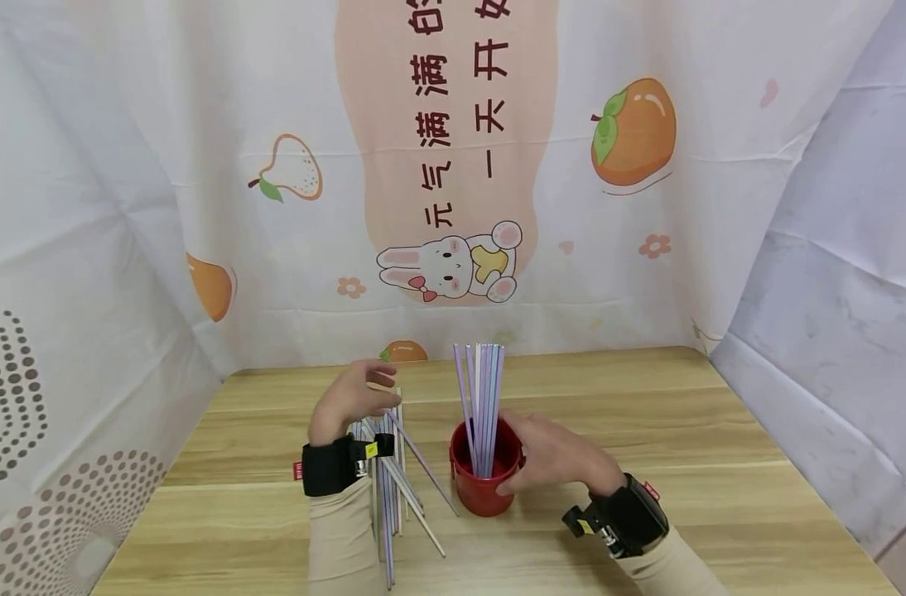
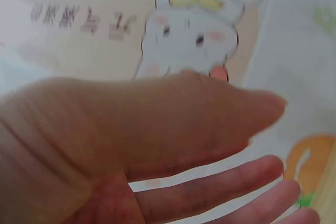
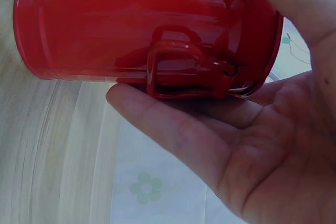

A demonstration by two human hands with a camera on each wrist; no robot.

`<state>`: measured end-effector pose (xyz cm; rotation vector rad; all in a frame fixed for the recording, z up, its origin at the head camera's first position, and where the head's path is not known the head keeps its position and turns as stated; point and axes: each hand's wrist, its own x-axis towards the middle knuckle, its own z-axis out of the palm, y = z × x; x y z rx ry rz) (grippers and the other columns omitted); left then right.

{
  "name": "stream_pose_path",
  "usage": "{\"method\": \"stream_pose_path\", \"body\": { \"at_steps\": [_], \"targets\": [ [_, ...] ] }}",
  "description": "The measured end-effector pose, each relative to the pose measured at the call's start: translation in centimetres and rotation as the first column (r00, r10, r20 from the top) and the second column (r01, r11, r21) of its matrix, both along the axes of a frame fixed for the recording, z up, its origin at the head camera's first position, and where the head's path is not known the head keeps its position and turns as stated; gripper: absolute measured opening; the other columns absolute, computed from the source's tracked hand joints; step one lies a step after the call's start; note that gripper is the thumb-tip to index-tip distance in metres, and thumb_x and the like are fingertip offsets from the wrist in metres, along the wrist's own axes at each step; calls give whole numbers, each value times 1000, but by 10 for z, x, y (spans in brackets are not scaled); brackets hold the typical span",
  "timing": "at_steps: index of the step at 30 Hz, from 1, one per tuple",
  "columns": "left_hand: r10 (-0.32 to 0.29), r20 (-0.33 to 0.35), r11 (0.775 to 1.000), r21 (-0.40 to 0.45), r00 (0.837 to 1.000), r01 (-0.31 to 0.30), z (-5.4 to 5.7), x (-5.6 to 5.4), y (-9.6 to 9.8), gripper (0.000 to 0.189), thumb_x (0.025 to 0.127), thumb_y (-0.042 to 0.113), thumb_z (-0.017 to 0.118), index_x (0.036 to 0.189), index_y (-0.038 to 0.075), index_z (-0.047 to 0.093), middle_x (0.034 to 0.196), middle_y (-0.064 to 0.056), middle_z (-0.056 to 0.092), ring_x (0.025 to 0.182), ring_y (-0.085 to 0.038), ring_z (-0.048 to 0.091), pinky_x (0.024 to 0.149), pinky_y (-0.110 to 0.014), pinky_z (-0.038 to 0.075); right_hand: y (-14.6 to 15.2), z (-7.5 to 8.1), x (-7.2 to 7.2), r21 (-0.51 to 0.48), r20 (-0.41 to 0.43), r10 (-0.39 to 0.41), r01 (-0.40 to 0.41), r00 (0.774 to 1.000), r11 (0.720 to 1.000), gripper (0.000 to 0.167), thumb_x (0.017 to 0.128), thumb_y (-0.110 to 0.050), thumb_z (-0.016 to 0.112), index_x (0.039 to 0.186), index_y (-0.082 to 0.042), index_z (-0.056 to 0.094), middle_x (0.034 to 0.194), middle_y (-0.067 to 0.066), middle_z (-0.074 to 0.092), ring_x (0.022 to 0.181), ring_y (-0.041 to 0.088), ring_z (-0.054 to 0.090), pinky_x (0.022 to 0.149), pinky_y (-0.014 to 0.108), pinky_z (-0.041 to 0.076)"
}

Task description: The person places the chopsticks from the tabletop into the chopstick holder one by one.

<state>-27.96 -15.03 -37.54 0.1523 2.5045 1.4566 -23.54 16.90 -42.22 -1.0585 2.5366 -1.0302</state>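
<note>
My right hand (image 1: 553, 451) holds a small red metal bucket (image 1: 484, 497) by its right side, the thumb at the near side and the fingers behind. In the right wrist view the wire handle (image 3: 176, 48) of the bucket hangs against its wall. A bundle of long thin sticks (image 1: 485, 397), lilac, silvery and whitish, stands upright in the bucket. Over a loose pile of similar sticks (image 1: 387, 505) on the table hovers my left hand (image 1: 352, 401), its fingers loosely bent and apart. Nothing shows between its thumb (image 2: 210, 108) and fingers in the left wrist view.
The wooden table (image 1: 647, 414) carries the bucket near its middle and the pile to the left of it, some sticks lying crosswise. A printed cloth (image 1: 595, 273) hangs behind the far edge, with more cloth at both sides.
</note>
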Motion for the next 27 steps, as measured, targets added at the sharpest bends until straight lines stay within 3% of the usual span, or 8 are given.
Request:
{"method": "stream_pose_path", "body": {
  "at_steps": [4, 8, 13, 20, 27],
  "targets": [
    [79, 39, 997, -28, 996, -78, -7, 0, -20, 55, 91, 3, 73, 141, -5, 52, 137, -31, 57, 107, -34, 68, 86, -42, 63, 0, 0, 0, 3, -5, 3, -3, 1000, 1000, 84, 75, -25, 92, 144, -15, 46, 126, 0, 72, 113, 13, 70, 98, 34, 59],
    [133, 64, 987, -97, 989, -126, -16, -3, -34, 52, 91, 3, 73, 138, -6, 52, 132, -31, 58, 106, -39, 67, 82, -42, 63, -1, 0, 0, 0, -5, 3, -3, 1000, 1000, 82, 75, -24, 91, 144, -15, 47, 127, -1, 72, 113, 13, 70, 98, 34, 59],
    [176, 120, 980, -119, 977, -161, -32, -8, -42, 51, 92, 1, 71, 137, -9, 52, 121, -28, 63, 100, -40, 69, 79, -42, 64, -1, -1, 0, 14, -8, -5, 5, 1000, 1000, 82, 76, -25, 91, 144, -15, 47, 126, -1, 73, 113, 12, 70, 98, 34, 59],
    [222, 156, 964, -181, 962, -193, -56, -14, -46, 44, 91, 3, 72, 130, -8, 55, 118, -27, 62, 90, -35, 67, 72, -38, 61, -1, -2, 1, 13, -1, -4, 4, 1000, 1000, 80, 76, -26, 91, 143, -15, 48, 126, -1, 73, 113, 12, 70, 98, 36, 59],
    [200, 147, 969, -174, 969, -174, -72, -19, -52, 42, 88, -1, 71, 125, -14, 56, 111, -27, 59, 82, -28, 61, 71, -37, 61, 0, -2, 1, -24, -12, 23, -23, 1000, 999, 80, 75, -27, 92, 141, -11, 49, 125, 3, 73, 112, 17, 71, 97, 41, 60]
  ]
}}
